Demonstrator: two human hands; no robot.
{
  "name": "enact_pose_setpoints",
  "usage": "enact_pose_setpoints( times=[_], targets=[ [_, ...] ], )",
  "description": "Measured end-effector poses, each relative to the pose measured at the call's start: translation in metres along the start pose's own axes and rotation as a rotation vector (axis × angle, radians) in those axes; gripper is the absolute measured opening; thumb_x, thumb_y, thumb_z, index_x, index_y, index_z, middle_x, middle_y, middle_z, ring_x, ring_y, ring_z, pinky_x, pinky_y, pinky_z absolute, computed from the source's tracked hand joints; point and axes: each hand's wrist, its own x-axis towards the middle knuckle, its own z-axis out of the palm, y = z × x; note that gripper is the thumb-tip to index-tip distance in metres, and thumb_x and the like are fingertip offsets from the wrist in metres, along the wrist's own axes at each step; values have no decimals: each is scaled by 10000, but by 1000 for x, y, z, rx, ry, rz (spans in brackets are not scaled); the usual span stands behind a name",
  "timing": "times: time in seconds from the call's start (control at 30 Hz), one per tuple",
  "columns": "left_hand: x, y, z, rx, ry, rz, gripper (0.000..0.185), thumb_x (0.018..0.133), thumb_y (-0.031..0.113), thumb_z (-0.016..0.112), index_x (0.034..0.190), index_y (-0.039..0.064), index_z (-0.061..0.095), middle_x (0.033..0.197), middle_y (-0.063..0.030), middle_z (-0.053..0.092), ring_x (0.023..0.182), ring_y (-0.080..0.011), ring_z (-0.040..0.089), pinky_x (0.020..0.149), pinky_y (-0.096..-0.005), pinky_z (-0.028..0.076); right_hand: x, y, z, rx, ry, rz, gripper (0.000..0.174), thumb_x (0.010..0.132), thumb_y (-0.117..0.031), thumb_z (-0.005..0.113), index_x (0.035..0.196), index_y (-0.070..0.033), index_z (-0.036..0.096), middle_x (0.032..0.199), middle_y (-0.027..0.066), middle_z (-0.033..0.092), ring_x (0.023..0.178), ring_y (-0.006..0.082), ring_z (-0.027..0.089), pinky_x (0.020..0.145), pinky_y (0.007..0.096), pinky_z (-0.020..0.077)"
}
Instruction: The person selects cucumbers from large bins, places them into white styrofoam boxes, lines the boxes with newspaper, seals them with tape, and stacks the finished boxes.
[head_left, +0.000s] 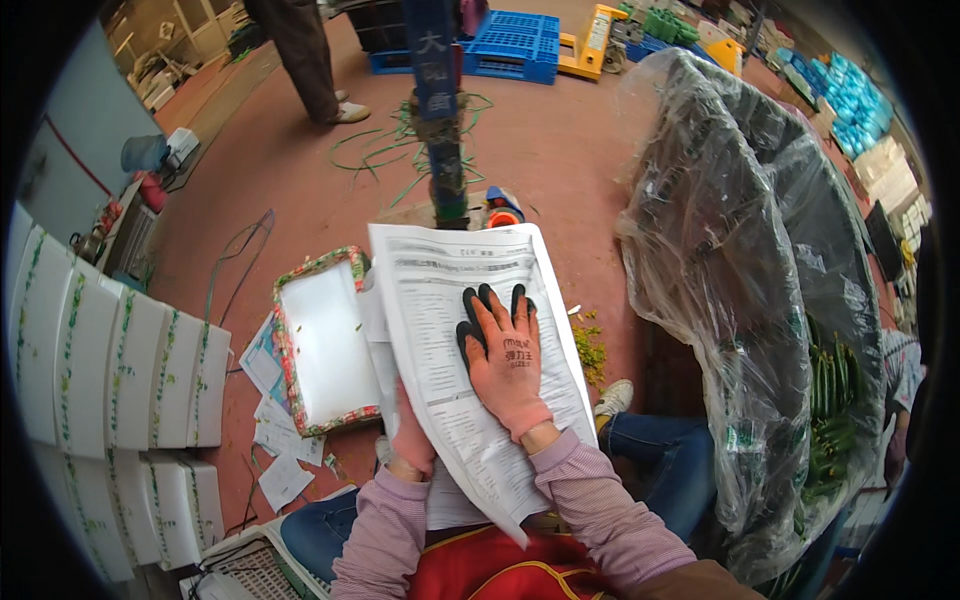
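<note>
A large printed paper sheet (435, 322) lies over a white foam slab or box (564, 315) in front of my lap, its near corner hanging towards me. My right hand (510, 352), in a pink glove with black-coated fingers, rests flat on the sheet with its fingers spread. On the left, my left hand (414, 435), gloved in pink too, reaches under the sheet's edge. Its fingers are hidden, so I cannot tell what they hold. More paper shows beneath the top sheet. Just left stands a cushioned stool or box (330, 337) with a white top and patterned edging.
Stacked white foam boxes (90, 360) line the left side. To the right, clear plastic film (697, 225) drapes a large container holding cucumbers (832, 382). A blue post (439, 112) rises ahead. Beyond are a standing person's legs (304, 60), blue pallets (510, 45) and a yellow pallet jack (596, 41).
</note>
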Motion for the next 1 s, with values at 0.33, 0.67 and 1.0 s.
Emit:
enact_pose_setpoints(
  times=[0.33, 0.67, 1.0],
  targets=[
    [-198, -154, -90, -1075, 181, -717, 511, 1081, 331, 435, 1477, 8, 462, 1442, -139, 537, 1320, -241, 504, 1136, -354, 387, 2, -25, 5, -289, -222, -273, 590, 926, -500, 619, 1419, -176, 588, 1472, 162, 520, 1419, 416, 386, 1225, 544, 195],
    [-109, 14, -104, -988, 176, 262, 472, 1019, 150, 559, 1462, 7, 479, 1619, -206, 334, 1485, -328, 347, 1232, -460, 288, -2, -22, 1, -295, -239, -235, 600, 937, -534, 595, 1437, -201, 575, 1511, 127, 502, 1451, 389, 362, 1244, 526, 168],
    [-150, -29, -111, -1110, 304, -316, 604, 1012, 464, 579, 1463, 72, 493, 1462, -86, 548, 1358, -286, 483, 1175, -439, 344, -2, -19, 0, -273, -238, -232, 589, 945, -524, 595, 1439, -203, 575, 1523, 122, 490, 1452, 377, 359, 1251, 516, 155]
  ],
)
